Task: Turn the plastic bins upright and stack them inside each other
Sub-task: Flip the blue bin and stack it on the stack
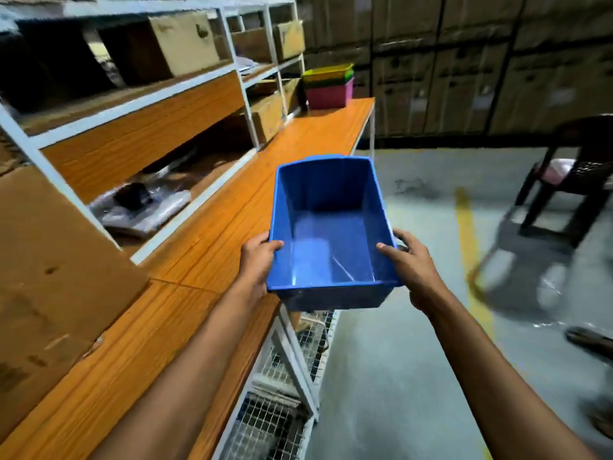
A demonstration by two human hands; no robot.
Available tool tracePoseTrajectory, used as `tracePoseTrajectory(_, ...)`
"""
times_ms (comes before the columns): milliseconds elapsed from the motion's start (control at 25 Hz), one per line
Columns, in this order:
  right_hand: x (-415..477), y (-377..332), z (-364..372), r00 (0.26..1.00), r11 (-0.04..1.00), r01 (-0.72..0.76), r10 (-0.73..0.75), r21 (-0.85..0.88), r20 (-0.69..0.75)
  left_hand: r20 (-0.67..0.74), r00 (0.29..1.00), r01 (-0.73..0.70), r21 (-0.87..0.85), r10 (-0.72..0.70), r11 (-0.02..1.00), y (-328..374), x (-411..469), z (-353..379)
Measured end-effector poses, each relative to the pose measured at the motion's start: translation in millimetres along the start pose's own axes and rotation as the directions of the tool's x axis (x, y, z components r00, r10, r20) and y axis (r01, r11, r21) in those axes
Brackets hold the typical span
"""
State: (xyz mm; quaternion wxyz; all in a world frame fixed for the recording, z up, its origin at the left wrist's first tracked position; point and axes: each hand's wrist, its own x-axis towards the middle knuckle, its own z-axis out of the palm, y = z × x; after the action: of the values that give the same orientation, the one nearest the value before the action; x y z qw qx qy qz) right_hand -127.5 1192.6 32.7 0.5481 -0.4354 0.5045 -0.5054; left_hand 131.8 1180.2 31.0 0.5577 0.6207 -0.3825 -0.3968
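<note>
Two hands on one blue bin [331, 224] here, so it sits right between them. It's open side up, held over the outer edge of the orange counter [205, 240], with its right half out over the grey floor [408, 343].

The left hand [257, 262] clamps the left wall near the closest corner. Its thumb is hooked over the rim into the bin, and the other fingers [262, 239] curl round the outside. The right hand [413, 260] does the same on the right wall: thumb over the rim, fingers [406, 239] wrapped round the outside. So both sets of fingers are pinching the bin's walls, not spread out. I can't tell how far they reach underneath, since the bin hides that.

Way down at the far end of the counter there's a nested stack of bins [328, 86], yellow and green on top and pink at the bottom, well apart from the blue one. White-framed shelves [139, 104] with cardboard boxes run along the left, and a dark chair [564, 180] stands off to the right.
</note>
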Motion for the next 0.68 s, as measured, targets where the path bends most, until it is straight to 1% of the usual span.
tracePoseTrajectory(80,28,-10,-30,0.999,0.999,-0.018,0.016,-0.038,-0.047,0.057,0.991,0.12,-0.034,-0.118,0.992,-4,31,46)
tracePoseTrajectory(160,50,-15,-56,0.995,0.996,-0.054,0.048,-0.072,-0.089,0.12,0.968,0.229,-0.052,-0.222,0.972,-8,55,85)
tracePoseTrajectory(280,86,-17,-82,0.982,0.989,-0.111,0.093,-0.103,-0.164,0.183,0.932,0.328,-0.051,-0.315,0.943,-7,91,132)
tracePoseTrajectory(440,155,-17,-94,0.952,0.976,-0.188,0.152,-0.114,-0.265,0.265,0.889,0.395,-0.029,-0.374,0.918,1,158,187)
tracePoseTrajectory(600,251,-23,-92,0.936,0.974,-0.201,0.16,-0.102,-0.314,0.344,0.85,0.425,0.0,-0.399,0.905,13,249,231)
tracePoseTrajectory(680,310,-34,-85,0.933,0.978,-0.191,0.153,-0.087,-0.327,0.355,0.852,0.419,-0.018,-0.386,0.908,27,305,251)
